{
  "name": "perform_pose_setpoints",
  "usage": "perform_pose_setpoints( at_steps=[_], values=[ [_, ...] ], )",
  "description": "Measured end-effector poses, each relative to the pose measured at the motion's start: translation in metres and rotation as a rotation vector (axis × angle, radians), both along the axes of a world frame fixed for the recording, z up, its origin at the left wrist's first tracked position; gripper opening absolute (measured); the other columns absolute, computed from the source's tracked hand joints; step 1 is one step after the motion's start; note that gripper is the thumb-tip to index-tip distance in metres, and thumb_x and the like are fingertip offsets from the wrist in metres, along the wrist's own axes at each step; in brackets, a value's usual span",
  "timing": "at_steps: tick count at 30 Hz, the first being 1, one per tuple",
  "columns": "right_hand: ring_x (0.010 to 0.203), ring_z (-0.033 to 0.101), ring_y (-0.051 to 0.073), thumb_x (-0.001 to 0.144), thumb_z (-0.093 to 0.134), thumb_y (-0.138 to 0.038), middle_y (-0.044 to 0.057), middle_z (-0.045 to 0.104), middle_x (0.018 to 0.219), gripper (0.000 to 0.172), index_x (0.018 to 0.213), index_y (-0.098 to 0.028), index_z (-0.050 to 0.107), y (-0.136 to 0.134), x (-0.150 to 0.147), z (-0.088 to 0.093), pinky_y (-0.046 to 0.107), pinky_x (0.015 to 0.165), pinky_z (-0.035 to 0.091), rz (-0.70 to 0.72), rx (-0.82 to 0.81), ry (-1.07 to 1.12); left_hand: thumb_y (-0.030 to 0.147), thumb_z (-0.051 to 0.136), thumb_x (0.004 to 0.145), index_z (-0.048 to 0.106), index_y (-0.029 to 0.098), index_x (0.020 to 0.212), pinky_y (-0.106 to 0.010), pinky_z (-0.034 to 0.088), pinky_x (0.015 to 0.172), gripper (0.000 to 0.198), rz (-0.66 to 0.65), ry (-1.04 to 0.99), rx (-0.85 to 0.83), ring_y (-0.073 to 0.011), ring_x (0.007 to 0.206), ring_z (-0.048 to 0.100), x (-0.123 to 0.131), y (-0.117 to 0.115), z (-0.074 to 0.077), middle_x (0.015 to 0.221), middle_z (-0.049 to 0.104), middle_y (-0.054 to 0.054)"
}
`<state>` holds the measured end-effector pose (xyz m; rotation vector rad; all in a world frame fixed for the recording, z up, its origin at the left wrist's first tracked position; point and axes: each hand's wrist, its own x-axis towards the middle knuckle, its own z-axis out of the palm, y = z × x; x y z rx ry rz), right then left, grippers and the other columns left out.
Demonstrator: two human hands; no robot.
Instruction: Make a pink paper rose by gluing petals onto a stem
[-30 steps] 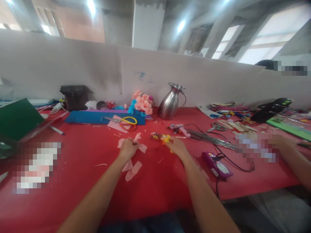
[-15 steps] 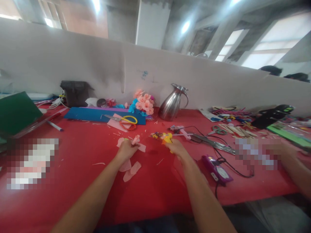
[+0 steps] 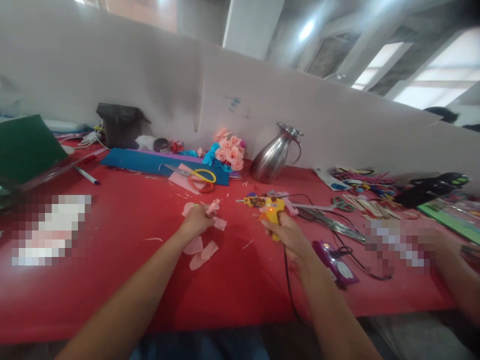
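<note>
In my left hand [image 3: 197, 221] is a small pink paper flower [image 3: 213, 206], its rolled petals showing above the closed fingers. Loose pink paper petals [image 3: 203, 255] lie on the red table [image 3: 232, 285] beside and below that hand. My right hand [image 3: 288, 231] is wrapped round the grip of a yellow hot glue gun [image 3: 273, 212]. The gun's metal nozzle points left, towards the flower but apart from it, and a black cord hangs down from its handle.
Orange-and-yellow-handled scissors [image 3: 202, 180] rest on pink paper and a blue sheet [image 3: 131, 162]. Behind stand finished pink flowers [image 3: 229, 151] and a steel jug [image 3: 273, 155]. A purple power strip [image 3: 337, 265], wires [image 3: 337, 227] and another person's arm [image 3: 453, 260] are at right.
My right hand has lifted the glue gun off the table area and turned it level, its nozzle now facing left. The left hand keeps the flower. The whole view has tilted and shifted slightly.
</note>
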<state>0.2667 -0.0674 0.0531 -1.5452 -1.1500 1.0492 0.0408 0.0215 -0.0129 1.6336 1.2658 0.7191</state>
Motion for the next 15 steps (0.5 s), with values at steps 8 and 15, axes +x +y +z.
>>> perform_pose_setpoints(
  at_steps=[8, 15],
  values=[
    [0.084, 0.058, 0.020, 0.076, 0.058, -0.038, 0.003, 0.063, 0.095, 0.036, 0.107, -0.022, 0.054, -0.013, -0.006, -0.007, 0.030, 0.072, 0.046, 0.202, 0.038, -0.306, 0.012, 0.056, 0.060, 0.070, 0.015, 0.067, -0.023, 0.040, 0.058, 0.016, -0.037, 0.022, 0.055, -0.0173, 0.067, 0.062, 0.000, 0.000, -0.002, 0.069, 0.069, -0.006],
    [0.096, 0.060, 0.024, 0.080, 0.054, -0.039, 0.004, 0.065, 0.102, 0.031, 0.107, -0.023, 0.055, -0.011, -0.017, -0.006, 0.033, 0.083, 0.045, 0.269, 0.059, -0.405, 0.014, 0.055, 0.061, 0.070, 0.014, 0.063, -0.023, 0.038, 0.053, 0.015, -0.057, 0.081, 0.086, -0.0160, 0.061, 0.060, 0.001, 0.002, -0.005, 0.064, 0.068, -0.006]
  ],
)
